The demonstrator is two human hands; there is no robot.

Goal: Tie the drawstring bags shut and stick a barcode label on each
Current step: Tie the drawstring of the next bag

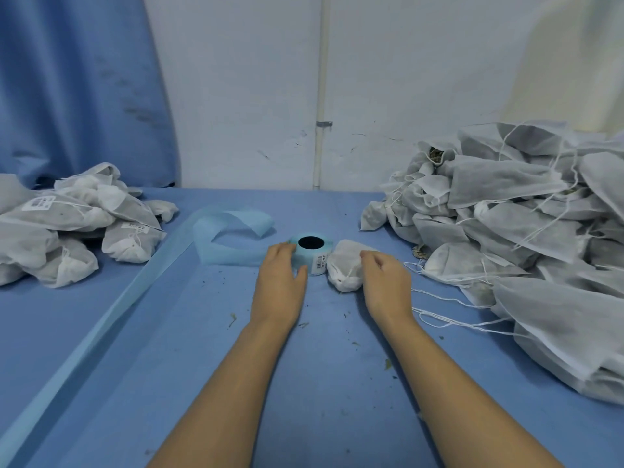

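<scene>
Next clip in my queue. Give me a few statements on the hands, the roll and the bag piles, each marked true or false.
1. The left hand cups the label roll. True.
2. The right hand holds scissors. False: its fingers curl onto a small white drawstring bag lying beside the roll.
3. Some bags in the left pile carry barcode labels. True.
4. The right pile is smaller than the left one. False: it is clearly the larger heap, with loose strings trailing out.
5. The pale blue backing strip trails off to the right. False: it runs from the roll toward the near left edge.
</scene>
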